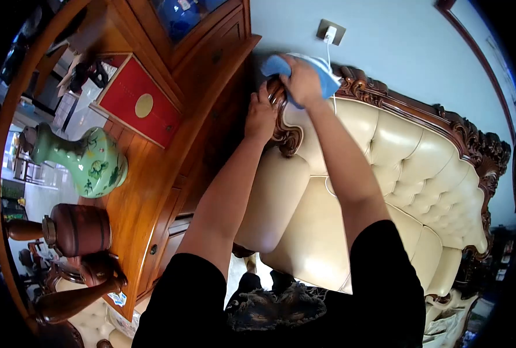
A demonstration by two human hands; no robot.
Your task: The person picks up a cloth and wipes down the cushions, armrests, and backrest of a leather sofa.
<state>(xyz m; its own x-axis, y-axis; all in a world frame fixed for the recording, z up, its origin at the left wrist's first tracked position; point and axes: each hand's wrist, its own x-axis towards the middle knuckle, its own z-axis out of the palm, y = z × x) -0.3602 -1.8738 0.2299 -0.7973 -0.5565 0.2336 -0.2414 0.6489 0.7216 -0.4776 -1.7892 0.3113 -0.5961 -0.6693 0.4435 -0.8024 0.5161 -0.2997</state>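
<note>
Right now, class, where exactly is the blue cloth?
In the head view's upper centre, the blue cloth is in the right hand at the carved wooden frame of the cream sofa, below the wall socket and beside the left hand.

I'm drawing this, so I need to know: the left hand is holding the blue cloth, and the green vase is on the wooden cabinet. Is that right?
Not quite. The head view shows the right hand holding the blue cloth; the left hand is at the carved wooden sofa frame. The green vase is on the wooden cabinet, as you said.
</note>
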